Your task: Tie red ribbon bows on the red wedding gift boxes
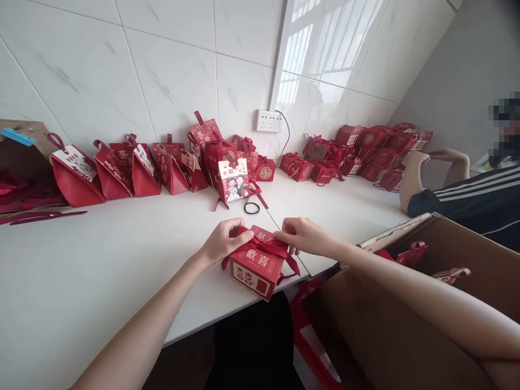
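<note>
A red gift box (247,265) with gold characters sits near the table's front edge, slightly turned. Across its top runs a dark red ribbon (273,248), gathered into a knot or bow at the middle. My left hand (226,239) pinches the ribbon on the left side of the box. On the other side, my right hand (301,236) has thumb and fingers closed on the ribbon's right part. A ribbon end hangs over the box's right side. Just behind the box lies a black ring-shaped band (252,208).
Red gift bags (117,173) line the wall at left, beside a box with a blue clip (18,136). Red boxes (377,149) are piled at back right. An open cardboard carton (467,249) stands at right near another person's arm (414,168). A power strip (268,121) is on the wall.
</note>
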`<action>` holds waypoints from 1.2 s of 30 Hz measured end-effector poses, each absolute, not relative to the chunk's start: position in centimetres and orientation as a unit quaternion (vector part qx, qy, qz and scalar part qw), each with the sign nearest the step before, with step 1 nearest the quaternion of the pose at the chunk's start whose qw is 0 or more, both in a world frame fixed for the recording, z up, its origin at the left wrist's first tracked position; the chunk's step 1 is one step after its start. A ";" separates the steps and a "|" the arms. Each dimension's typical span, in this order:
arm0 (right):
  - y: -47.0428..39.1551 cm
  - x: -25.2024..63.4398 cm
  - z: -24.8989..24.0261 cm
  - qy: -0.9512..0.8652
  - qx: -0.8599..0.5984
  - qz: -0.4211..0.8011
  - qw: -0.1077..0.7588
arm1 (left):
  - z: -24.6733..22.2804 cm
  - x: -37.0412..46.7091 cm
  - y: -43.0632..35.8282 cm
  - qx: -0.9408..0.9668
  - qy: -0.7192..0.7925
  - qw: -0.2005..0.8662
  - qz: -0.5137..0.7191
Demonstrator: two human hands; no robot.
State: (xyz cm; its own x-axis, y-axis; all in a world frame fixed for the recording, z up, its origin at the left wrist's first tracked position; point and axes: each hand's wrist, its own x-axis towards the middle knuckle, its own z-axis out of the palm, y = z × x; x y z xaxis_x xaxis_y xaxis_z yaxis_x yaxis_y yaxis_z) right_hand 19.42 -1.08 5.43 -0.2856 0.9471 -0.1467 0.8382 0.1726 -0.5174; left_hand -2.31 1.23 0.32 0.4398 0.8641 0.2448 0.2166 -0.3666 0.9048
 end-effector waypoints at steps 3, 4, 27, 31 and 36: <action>-1.2 19.9 5.3 -0.714 -0.582 0.364 0.137 | 0.4 -1.9 0.9 0.754 0.390 0.373 0.375; -1.1 20.1 5.4 -0.705 -0.581 0.381 0.143 | 0.3 -1.7 0.8 0.755 0.396 0.351 0.387; -0.2 21.5 5.6 -0.767 -0.446 0.459 0.051 | 1.5 -0.9 -0.3 0.811 0.322 0.301 0.386; -0.6 21.4 6.4 -0.747 -0.431 0.505 0.021 | 1.5 -0.9 -0.4 0.807 0.327 0.315 0.377; -1.7 21.2 8.4 -0.794 -0.456 0.390 -0.093 | 1.4 -0.9 -0.2 0.791 0.330 0.360 0.368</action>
